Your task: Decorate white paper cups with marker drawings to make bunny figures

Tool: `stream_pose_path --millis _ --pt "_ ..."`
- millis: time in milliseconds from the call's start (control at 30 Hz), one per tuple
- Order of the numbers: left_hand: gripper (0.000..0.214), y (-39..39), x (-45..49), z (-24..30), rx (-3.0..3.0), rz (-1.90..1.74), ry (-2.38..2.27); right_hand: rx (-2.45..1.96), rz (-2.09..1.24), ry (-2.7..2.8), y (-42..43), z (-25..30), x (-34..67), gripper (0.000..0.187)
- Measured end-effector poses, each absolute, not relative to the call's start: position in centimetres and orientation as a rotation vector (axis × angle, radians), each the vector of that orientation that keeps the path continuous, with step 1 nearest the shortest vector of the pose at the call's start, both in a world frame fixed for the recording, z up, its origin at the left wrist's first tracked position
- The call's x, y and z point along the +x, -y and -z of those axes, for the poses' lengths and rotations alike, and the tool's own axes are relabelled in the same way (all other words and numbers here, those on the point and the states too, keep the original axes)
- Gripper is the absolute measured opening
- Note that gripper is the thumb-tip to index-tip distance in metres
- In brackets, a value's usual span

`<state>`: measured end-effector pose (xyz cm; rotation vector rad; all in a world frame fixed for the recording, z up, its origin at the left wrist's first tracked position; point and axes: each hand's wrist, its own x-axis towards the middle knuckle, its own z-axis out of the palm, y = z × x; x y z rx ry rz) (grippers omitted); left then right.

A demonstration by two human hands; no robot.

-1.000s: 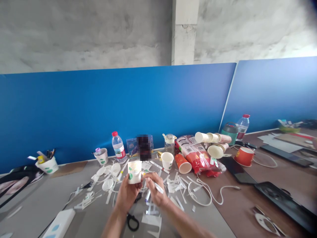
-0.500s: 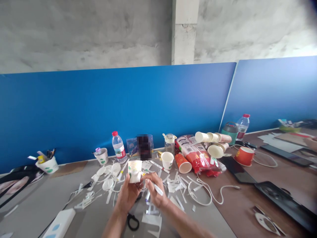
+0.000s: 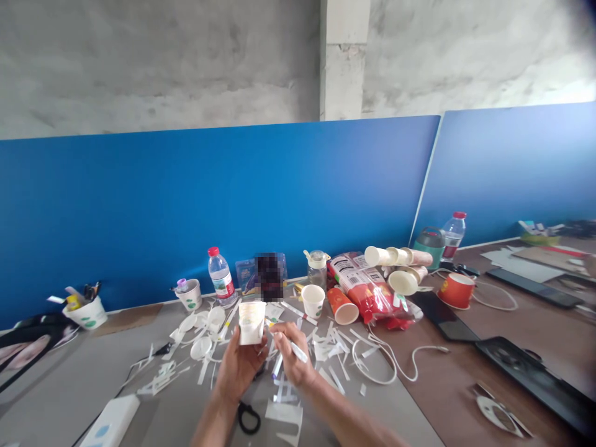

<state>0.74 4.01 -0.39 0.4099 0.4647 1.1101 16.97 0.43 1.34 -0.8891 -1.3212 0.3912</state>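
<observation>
My left hand [image 3: 239,366] is closed around a white paper cup [image 3: 252,323], holding it up above the table with its side toward me. Faint markings show on the cup's wall. In my right hand [image 3: 294,355] is a white marker pen [image 3: 298,351], its tip end pointing left toward the cup; whether it touches the cup I cannot tell. Below the hands lie black-handled scissors [image 3: 249,418], partly hidden by my left arm, and a cut piece of white paper [image 3: 285,415]. Another pen with a purple end [image 3: 276,366] lies just left of my right hand.
Paper scraps [image 3: 330,349] and strips surround my hands. Behind stand a water bottle [image 3: 220,278], a white paper cup [image 3: 313,302], a lidded jar [image 3: 318,270], a tipped orange cup [image 3: 343,307] and a red bag [image 3: 361,285]. A white cable [image 3: 395,366] curls at right.
The cup has turned slightly in my left hand, and its green print no longer shows. My right hand has pulled a little away from it. The view has shifted slightly.
</observation>
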Motion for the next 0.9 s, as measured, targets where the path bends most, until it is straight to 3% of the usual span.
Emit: stream_pose_path --millis 700,900 --pt "0.031 -4.2 0.7 0.1 0.408 -1.092 -0.485 -0.862 -0.37 1.333 -0.5 -0.8 16.8 0.055" --pt "0.032 -3.8 0.9 -0.3 0.405 -1.089 -0.519 -0.884 -0.332 1.23 -1.1 -0.2 16.8 0.035"
